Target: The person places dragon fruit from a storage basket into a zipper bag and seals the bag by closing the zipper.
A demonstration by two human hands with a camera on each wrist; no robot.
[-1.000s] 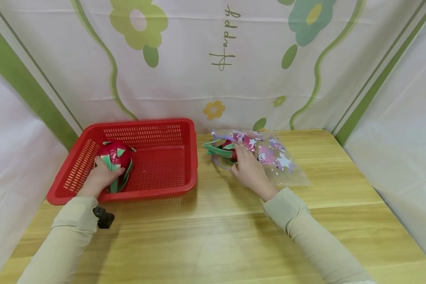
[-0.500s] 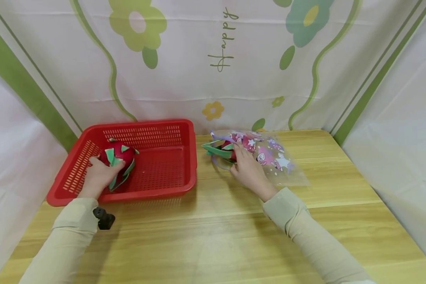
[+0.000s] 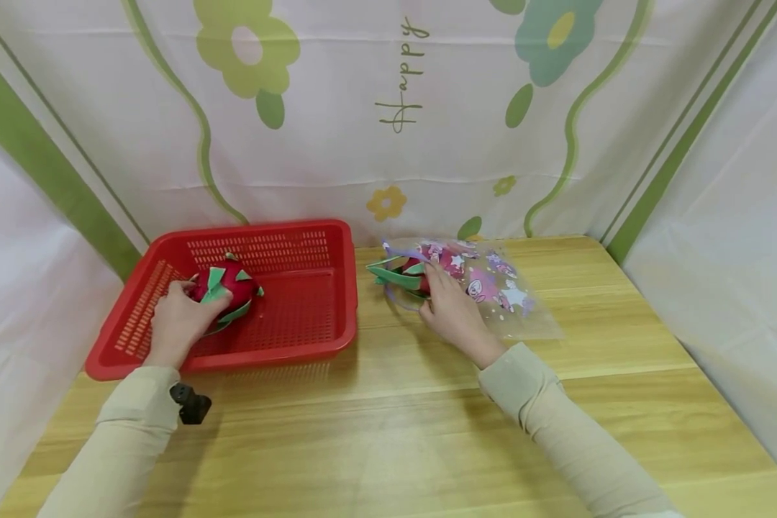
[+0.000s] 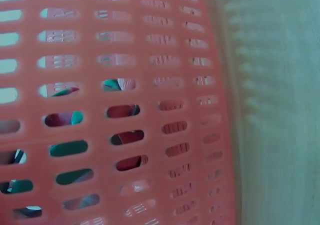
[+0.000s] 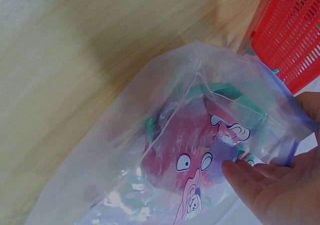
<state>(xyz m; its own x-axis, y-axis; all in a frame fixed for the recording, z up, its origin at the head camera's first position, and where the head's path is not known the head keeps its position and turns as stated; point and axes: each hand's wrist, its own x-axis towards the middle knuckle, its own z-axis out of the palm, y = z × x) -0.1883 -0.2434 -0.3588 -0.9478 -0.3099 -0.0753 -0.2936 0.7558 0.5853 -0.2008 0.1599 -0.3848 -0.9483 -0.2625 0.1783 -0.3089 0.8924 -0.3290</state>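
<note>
A basket (image 3: 285, 230) stands on the left part of the table (image 3: 388, 432), close to the backdrop (image 3: 388, 144) hung behind it. Inside the basket, toward its left side, a toy dragon fruit (image 3: 229, 282) lies with the left hand (image 3: 178, 324) around its near side. Just right of the basket, a plastic bag (image 3: 492, 288) lies flat on the table with a second toy dragon fruit (image 5: 185, 150) inside. The right hand (image 3: 450, 313) rests at the bag's mouth, on its near-left edge.

Staged recording booth, not lived-in room: white cloth backdrop printed with green flowers and "Happy" lettering (image 3: 337, 129) hanging round three sides, enclosing light wooden plank counter (image 3: 388, 432); red perforated plastic basket (image 3: 298, 324) sitting on counter as prop.
</note>
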